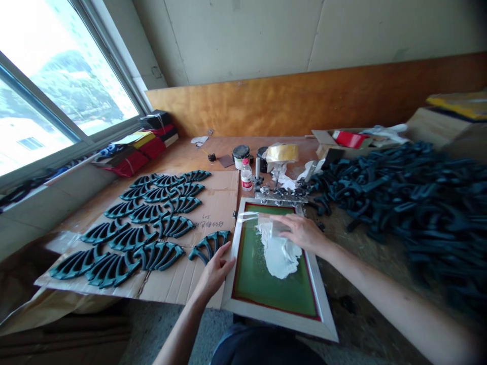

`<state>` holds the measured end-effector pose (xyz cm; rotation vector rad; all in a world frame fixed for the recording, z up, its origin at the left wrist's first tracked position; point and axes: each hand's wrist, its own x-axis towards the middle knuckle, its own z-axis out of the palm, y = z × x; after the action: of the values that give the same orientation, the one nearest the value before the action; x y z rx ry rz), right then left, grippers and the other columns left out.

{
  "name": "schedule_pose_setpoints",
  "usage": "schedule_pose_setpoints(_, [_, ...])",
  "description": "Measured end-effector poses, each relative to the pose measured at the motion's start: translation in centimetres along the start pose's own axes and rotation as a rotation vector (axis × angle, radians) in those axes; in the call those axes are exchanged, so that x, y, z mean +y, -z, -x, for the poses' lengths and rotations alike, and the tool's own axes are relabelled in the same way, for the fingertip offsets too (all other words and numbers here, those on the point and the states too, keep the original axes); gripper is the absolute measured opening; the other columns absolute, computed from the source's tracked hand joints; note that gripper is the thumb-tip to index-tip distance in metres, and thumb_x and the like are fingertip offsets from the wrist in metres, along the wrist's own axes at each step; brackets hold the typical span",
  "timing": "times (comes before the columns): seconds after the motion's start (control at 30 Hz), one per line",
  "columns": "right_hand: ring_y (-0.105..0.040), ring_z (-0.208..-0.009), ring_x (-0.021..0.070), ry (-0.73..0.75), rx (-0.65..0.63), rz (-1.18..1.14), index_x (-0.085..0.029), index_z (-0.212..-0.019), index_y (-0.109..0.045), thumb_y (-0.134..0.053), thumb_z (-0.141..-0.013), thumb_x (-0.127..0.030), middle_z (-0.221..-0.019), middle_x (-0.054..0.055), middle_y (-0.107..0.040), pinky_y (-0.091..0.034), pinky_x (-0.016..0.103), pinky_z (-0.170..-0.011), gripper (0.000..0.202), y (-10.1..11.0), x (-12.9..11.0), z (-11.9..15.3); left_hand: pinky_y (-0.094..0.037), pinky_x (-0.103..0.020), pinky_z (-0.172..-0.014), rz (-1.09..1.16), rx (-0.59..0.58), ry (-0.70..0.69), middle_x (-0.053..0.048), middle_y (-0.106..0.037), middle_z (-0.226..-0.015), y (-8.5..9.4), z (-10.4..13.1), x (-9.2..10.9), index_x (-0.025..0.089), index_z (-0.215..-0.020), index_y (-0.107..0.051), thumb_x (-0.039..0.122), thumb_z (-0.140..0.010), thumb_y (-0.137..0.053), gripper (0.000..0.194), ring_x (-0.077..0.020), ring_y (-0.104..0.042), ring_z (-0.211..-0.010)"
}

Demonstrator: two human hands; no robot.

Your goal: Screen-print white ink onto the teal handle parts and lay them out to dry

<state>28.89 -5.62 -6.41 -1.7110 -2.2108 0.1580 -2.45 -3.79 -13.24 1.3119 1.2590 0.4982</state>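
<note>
The desk (186, 152) carries a heap of dark curved parts (422, 208) on its right and, on its left, a cardboard sheet (224, 190) bearing fanned parts (162, 248) in rows. Between them lies a green-meshed printing screen (279, 318). The left hand (216, 271), thumb and index finger apart, is at the screen's left edge; above the mesh, the right hand (302, 231) grips what looks like a clear scraper (277, 229) at a patch of white ink (283, 257).

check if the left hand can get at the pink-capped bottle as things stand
Probably yes: the left hand is at the near left side of the screen frame, and nothing tall seems to stand between it and the pink-capped bottle.
</note>
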Motion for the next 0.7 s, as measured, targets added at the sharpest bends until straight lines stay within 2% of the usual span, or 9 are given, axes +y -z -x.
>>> schedule_pose_setpoints(0.1, [-0.063, -0.08, 0.0196, -0.138, 0.153, 0.094, -0.029, -0.143, -0.043, -0.065, -0.086, -0.033, -0.099, 0.004, -0.064, -0.05, 0.029, -0.07, 0.062, 2.7, 2.0, -1.9, -0.034, -0.021, -0.043, 0.108, 0.017, -0.052, 0.0, -0.064, -0.068, 0.9, 1.3, 4.2, 0.022, -0.133, -0.055, 0.063, -0.077, -0.06, 0.07, -0.0123, -0.051, -0.051])
schedule_pose_setpoints(0.23, [-0.063, -0.073, 0.0166, -0.296, 0.459, 0.054, -0.011, -0.122, -0.061, -0.045, -0.096, -0.042, -0.091, 0.007, -0.068, -0.051, 0.027, -0.071, 0.044, 4.0, 5.9, 0.5, -0.047, -0.025, -0.056, 0.284, 0.105, -0.231, -0.005, -0.069, -0.083, 1.5, 1.4, 10.5, 0.019, -0.099, -0.07, 0.067, -0.082, -0.051, 0.055, -0.0176, -0.062, -0.07])
schedule_pose_setpoints(0.3, [-0.061, -0.066, 0.0141, -0.341, 0.447, 0.036, -0.007, -0.103, -0.066, -0.037, -0.096, -0.046, -0.083, 0.006, -0.069, -0.051, 0.024, -0.065, 0.049, 2.3, 6.9, 2.8, -0.049, -0.025, -0.058, 0.362, 0.133, -0.349, -0.006, -0.07, -0.087, 1.4, 0.4, 13.5, 0.019, -0.097, -0.068, 0.065, -0.085, -0.047, 0.052, -0.018, -0.063, -0.075])
schedule_pose_setpoints(0.33, [-0.061, -0.064, 0.0137, -0.336, 0.402, 0.026, -0.013, -0.09, -0.067, -0.038, -0.095, -0.048, -0.079, 0.005, -0.069, -0.051, 0.023, -0.062, 0.046, 0.8, 6.8, 4.0, -0.049, -0.025, -0.058, 0.392, 0.143, -0.406, -0.006, -0.07, -0.088, 1.3, -0.2, 14.9, 0.019, -0.097, -0.066, 0.064, -0.086, -0.046, 0.051, -0.0181, -0.064, -0.078])
schedule_pose_setpoints(0.43, [-0.063, -0.07, 0.0169, -0.237, 0.238, 0.006, -0.017, -0.082, -0.065, -0.056, -0.087, -0.049, -0.08, 0.006, -0.068, -0.051, 0.026, -0.066, 0.034, -4.7, 5.1, 6.9, -0.049, -0.023, -0.058, 0.452, 0.156, -0.508, -0.008, -0.07, -0.088, 0.5, -2.0, 18.0, 0.018, -0.095, -0.063, 0.061, -0.089, -0.042, 0.048, -0.0179, -0.065, -0.083])
schedule_pose_setpoints(0.5, [-0.064, -0.077, 0.0207, -0.214, 0.151, 0.026, -0.018, -0.076, -0.059, -0.06, -0.086, -0.043, -0.083, 0.008, -0.066, -0.051, 0.03, -0.07, 0.026, -7.7, 3.5, 7.9, -0.05, -0.023, -0.061, 0.518, 0.235, -0.529, -0.007, -0.07, -0.091, -0.7, -2.4, 18.1, 0.019, -0.099, -0.06, 0.061, -0.09, -0.041, 0.047, -0.0173, -0.065, -0.086])
schedule_pose_setpoints(0.57, [-0.062, -0.071, 0.0202, -0.281, 0.102, 0.024, -0.019, -0.074, -0.053, -0.053, -0.09, -0.034, -0.076, 0.006, -0.063, -0.049, 0.03, -0.064, 0.022, -9.1, 1.8, 8.1, -0.05, -0.024, -0.062, 0.557, 0.301, -0.465, -0.008, -0.07, -0.096, -2.7, -1.8, 15.9, 0.02, -0.102, -0.058, 0.062, -0.088, -0.044, 0.047, -0.0171, -0.066, -0.086])
schedule_pose_setpoints(0.63, [-0.059, -0.062, 0.0178, -0.366, 0.134, -0.022, -0.021, -0.076, -0.049, -0.045, -0.094, -0.03, -0.069, 0.003, -0.06, -0.045, 0.028, -0.057, 0.02, -9.0, -0.5, 7.8, -0.05, -0.025, -0.058, 0.511, 0.176, -0.251, -0.011, -0.072, -0.098, -5.6, -0.3, 12.0, 0.018, -0.1, -0.059, 0.065, -0.081, -0.053, 0.051, -0.0196, -0.068, -0.084])
schedule_pose_setpoints(0.7, [-0.059, -0.065, 0.018, -0.373, 0.236, -0.065, -0.022, -0.08, -0.048, -0.042, -0.096, -0.031, -0.071, 0.003, -0.06, -0.046, 0.028, -0.059, 0.019, -8.4, -3.5, 7.4, -0.05, -0.028, -0.053, 0.391, -0.154, 0.082, -0.016, -0.072, -0.1, -8.5, 1.7, 7.5, 0.015, -0.101, -0.063, 0.07, -0.069, -0.063, 0.064, -0.0257, -0.069, -0.083])
